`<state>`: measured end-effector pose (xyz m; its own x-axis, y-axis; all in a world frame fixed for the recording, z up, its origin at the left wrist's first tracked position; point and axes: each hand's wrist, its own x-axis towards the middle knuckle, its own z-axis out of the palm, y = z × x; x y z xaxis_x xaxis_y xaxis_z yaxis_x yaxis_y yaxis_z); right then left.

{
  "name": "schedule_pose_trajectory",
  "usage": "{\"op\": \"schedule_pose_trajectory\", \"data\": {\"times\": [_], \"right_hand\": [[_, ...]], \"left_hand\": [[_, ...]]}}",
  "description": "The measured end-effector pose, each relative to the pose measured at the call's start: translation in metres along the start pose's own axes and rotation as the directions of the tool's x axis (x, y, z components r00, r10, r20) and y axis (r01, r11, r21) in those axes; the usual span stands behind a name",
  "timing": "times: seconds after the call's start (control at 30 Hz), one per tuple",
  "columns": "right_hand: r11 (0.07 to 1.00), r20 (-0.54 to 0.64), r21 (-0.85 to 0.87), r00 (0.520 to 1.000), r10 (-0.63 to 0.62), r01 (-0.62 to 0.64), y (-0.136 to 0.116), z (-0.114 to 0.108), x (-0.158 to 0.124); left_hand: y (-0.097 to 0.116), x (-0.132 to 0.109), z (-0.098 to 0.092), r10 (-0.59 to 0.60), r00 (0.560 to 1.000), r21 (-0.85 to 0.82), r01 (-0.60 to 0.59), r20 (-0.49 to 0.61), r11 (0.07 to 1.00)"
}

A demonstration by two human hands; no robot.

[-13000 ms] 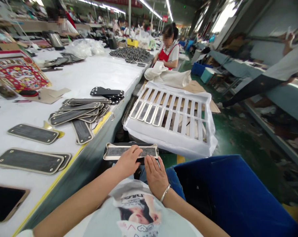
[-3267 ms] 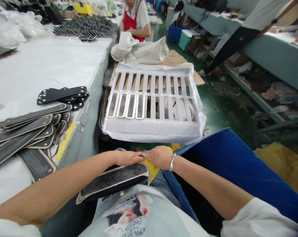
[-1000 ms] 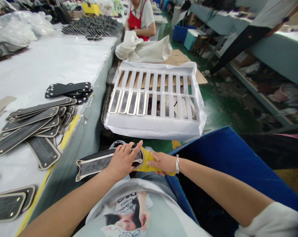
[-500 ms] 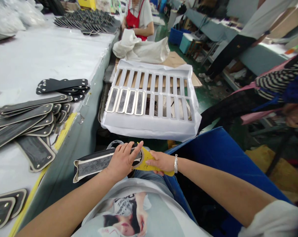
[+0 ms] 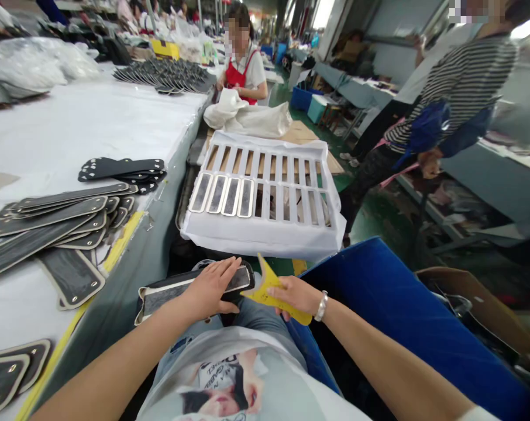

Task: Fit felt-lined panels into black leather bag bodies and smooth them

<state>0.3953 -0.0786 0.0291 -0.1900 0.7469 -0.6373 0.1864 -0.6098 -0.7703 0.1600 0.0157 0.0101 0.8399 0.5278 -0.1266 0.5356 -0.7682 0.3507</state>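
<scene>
My left hand [image 5: 212,286] lies flat with fingers stretched across a dark, long piece [image 5: 159,300] that has a grey panel edged in pale trim. The piece rests by my lap, and the hand hides its middle. Its far end is rounded. My right hand [image 5: 293,296] is closed around a yellow plastic scraper [image 5: 265,285] with a curved, hollowed edge and two points. The scraper is held just right of the piece's rounded end, with a small gap between them.
Ahead stands a white slotted rack [image 5: 265,234] bearing several pale-edged strips [image 5: 230,196]. On the table [image 5: 116,111] at left lie piles of dark strips [image 5: 50,225]. A blue bin [image 5: 379,280] is close on my right. Other people [image 5: 247,76] stand beyond.
The yellow scraper has moved right, away from the dark piece's end, and its curved edge now shows. My left hand has shifted left and flattened. The camera view has tilted up.
</scene>
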Motion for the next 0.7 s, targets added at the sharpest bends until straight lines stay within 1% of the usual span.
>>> {"op": "schedule_pose_trajectory", "data": {"times": [0.03,0.07,0.1,0.13,0.17,0.2,0.23,0.27,0.33,0.43,0.5,0.6,0.7], "right_hand": [[0.993,-0.089,0.092,0.994,-0.059,0.067,0.002,-0.002,-0.006],[0.966,-0.183,0.203,0.976,-0.121,0.158,0.003,-0.003,-0.011],[0.911,-0.27,0.319,0.947,-0.175,0.259,0.003,-0.002,-0.012],[0.828,-0.341,0.435,0.916,-0.213,0.354,0.001,0.002,-0.011],[0.719,-0.401,0.543,0.886,-0.232,0.434,-0.002,0.007,-0.007],[0.613,-0.444,0.624,0.865,-0.232,0.485,-0.006,0.013,-0.001],[0.537,-0.472,0.671,0.853,-0.223,0.511,-0.012,0.02,0.007],[0.489,-0.5,0.689,0.839,-0.214,0.535,-0.017,0.026,0.015],[0.453,-0.564,0.664,0.796,-0.219,0.595,-0.027,0.037,0.032],[0.45,-0.642,0.598,0.733,-0.227,0.663,-0.037,0.045,0.051],[0.436,-0.667,0.596,0.718,-0.199,0.675,-0.04,0.046,0.06],[0.42,-0.685,0.606,0.712,-0.157,0.676,-0.04,0.048,0.071],[0.455,-0.698,0.576,0.698,-0.156,0.678,-0.04,0.054,0.08]], "left_hand": [[-0.001,0.0,0.001,-0.004,1.0,-0.004,0.004,-0.007,1.0],[-0.001,0.001,0.002,-0.006,1.0,-0.002,0.006,-0.019,1.0],[-0.001,0.002,0.004,-0.01,0.999,0.004,0.01,-0.036,1.0],[0.001,0.003,0.006,-0.019,0.998,0.013,0.019,-0.058,1.0],[0.004,0.004,0.008,-0.037,0.996,0.022,0.039,-0.085,0.999],[0.008,0.006,0.009,-0.066,0.991,0.031,0.07,-0.113,0.997],[0.013,0.007,0.011,-0.098,0.985,0.039,0.105,-0.139,0.994],[0.017,0.009,0.012,-0.131,0.978,0.048,0.141,-0.164,0.989],[0.025,0.012,0.014,-0.187,0.959,0.067,0.205,-0.212,0.976],[0.031,0.014,0.015,-0.211,0.941,0.099,0.245,-0.266,0.965],[0.032,0.015,0.016,-0.206,0.936,0.122,0.248,-0.285,0.961],[0.033,0.016,0.017,-0.201,0.938,0.144,0.249,-0.284,0.958],[0.031,0.018,0.018,-0.198,0.942,0.151,0.245,-0.271,0.958]]}}
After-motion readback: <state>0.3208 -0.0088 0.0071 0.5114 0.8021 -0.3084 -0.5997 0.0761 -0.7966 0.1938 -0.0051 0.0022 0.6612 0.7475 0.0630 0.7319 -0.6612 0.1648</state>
